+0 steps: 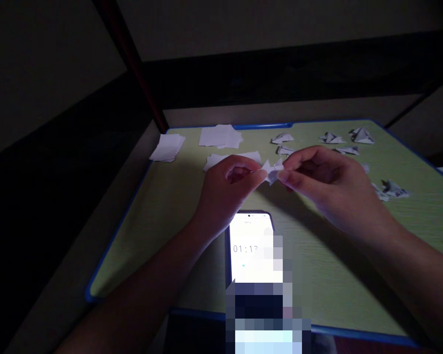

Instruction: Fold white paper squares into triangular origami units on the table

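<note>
A small folded paper piece [272, 172] with pointed corners is held up over the table between both hands. My left hand [231, 184] pinches its left side between thumb and index finger. On the other side, my right hand [327, 184] grips it the same way, the thumb toward me. The fingertips cover both ends of the paper. Below the hands lies a phone [254, 246] with a bright screen and timer digits beginning 01:1; its lower part is blurred out.
Flat white paper stacks lie at the back left [169, 147] and back middle [219, 136], with another stack [214, 160] partly behind my left hand. Several folded paper pieces [362, 135] sit at the back right. The green table [158, 231] has a blue edge, with walls behind it.
</note>
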Motion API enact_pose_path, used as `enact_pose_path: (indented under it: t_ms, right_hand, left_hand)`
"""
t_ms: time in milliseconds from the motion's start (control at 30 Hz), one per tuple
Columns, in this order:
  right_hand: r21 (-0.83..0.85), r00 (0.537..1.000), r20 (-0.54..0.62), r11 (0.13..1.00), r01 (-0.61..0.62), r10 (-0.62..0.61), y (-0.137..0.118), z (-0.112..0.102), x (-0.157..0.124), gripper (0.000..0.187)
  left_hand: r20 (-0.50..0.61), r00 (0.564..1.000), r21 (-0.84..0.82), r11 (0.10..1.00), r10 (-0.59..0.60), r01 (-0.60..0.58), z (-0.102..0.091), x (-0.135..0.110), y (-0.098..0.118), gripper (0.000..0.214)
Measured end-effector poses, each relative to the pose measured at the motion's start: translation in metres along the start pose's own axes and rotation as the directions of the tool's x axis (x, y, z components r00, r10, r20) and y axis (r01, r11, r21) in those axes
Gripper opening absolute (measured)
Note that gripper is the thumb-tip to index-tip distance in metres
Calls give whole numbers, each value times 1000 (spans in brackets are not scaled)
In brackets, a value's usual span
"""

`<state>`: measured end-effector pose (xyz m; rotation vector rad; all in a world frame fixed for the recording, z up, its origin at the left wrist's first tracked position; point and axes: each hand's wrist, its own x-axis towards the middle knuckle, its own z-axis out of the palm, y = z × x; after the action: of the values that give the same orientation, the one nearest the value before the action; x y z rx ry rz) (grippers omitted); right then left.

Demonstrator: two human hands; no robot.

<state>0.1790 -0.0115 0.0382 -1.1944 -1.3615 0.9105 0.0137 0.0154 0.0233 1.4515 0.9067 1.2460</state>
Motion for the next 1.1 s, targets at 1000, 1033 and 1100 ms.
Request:
enact_pose_path:
  t_ms: [1000, 1033, 1100]
  right_hand:
    - [-233, 993, 69, 966, 113, -99, 7, 2, -5, 17]
    - [-239, 992, 76, 964, 115, -100, 7, 2, -5, 17]
    - [-256, 992, 82, 960, 113, -95, 8, 2, -5, 16]
  left_hand:
    - [-15, 999, 19, 999, -38, 39, -1, 0, 6, 3]
    - [-11, 999, 35, 998, -46, 46, -1, 0, 6, 3]
    - [-5, 999, 65, 997, -46, 46, -2, -1, 4, 6]
